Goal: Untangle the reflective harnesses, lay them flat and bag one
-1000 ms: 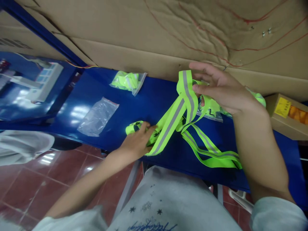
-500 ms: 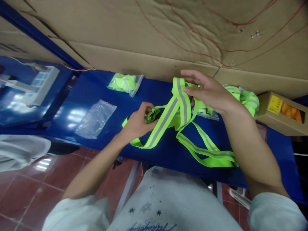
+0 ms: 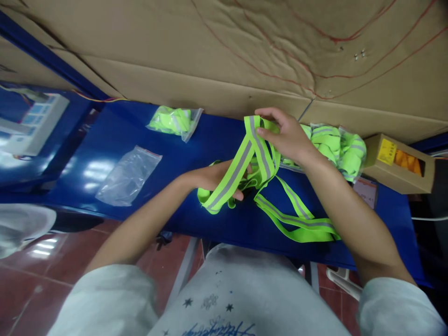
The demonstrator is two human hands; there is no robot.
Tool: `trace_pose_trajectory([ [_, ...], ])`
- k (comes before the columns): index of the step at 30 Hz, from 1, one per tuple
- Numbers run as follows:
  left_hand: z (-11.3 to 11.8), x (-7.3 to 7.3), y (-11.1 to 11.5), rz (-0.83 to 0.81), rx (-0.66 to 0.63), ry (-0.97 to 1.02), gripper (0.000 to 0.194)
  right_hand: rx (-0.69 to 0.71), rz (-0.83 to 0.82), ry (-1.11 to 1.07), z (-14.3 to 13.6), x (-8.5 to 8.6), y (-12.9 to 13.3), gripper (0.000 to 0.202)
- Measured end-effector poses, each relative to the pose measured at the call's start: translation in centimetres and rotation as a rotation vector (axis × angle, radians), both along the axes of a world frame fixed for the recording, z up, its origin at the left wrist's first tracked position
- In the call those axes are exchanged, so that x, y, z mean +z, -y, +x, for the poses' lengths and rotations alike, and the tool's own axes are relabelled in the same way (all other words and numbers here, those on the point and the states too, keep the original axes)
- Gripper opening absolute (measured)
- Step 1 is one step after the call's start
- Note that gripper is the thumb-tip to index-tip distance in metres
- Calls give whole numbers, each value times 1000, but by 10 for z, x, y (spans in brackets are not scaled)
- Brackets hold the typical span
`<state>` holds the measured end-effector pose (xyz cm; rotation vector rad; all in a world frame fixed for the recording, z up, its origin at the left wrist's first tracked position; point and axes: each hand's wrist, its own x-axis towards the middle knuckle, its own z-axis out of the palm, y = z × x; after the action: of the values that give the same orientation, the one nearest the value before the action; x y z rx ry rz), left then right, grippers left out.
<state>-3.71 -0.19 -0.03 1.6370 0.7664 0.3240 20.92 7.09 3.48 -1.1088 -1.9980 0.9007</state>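
A neon-yellow reflective strap vest with grey stripes is held up in loops over the blue table. My right hand is closed on its upper loop, thumb in front and fingers partly behind the band. My left hand has passed behind a slanting strap, and its thumb and fingers curve round a bunched part of the vest. The strap hides some of those fingers. Other loops of the vest trail on the table towards my right forearm.
An empty clear zip bag lies left on the blue table. Behind it is a bagged neon vest. More bagged vests, a cardboard box and a small display are at right. Cardboard walls the back.
My left hand has moved right, from the bunched end of the vest to behind the slanting strap, near my right hand. My right hand keeps the upper loop raised. The view has shifted slightly.
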Motion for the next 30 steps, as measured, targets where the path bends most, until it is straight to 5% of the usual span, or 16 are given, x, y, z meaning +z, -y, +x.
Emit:
trace_pose_trajectory([
  [3, 4, 2, 9, 54, -74, -85, 62, -83, 85, 65, -5, 0, 0, 33],
  [8, -11, 17, 18, 57, -155, -114, 24, -92, 100, 125, -9, 2, 1, 35],
  [12, -47, 31, 19, -55, 159, -52, 58, -102, 89, 185, -6, 3, -2, 36],
  [16, -64, 46, 23, -245, 312, 143, 81, -108, 108, 190, -3, 6, -3, 36],
  [18, -62, 52, 24, -89, 452, 160, 76, -105, 92, 164, -1, 11, -1, 33],
  [23, -53, 46, 14, 630, 817, -37, 36, -160, 248, 44, 8, 31, 10, 27],
  [30, -22, 4, 27, 1110, 782, -468, 25, -224, 321, -109, 12, 45, 7, 22],
])
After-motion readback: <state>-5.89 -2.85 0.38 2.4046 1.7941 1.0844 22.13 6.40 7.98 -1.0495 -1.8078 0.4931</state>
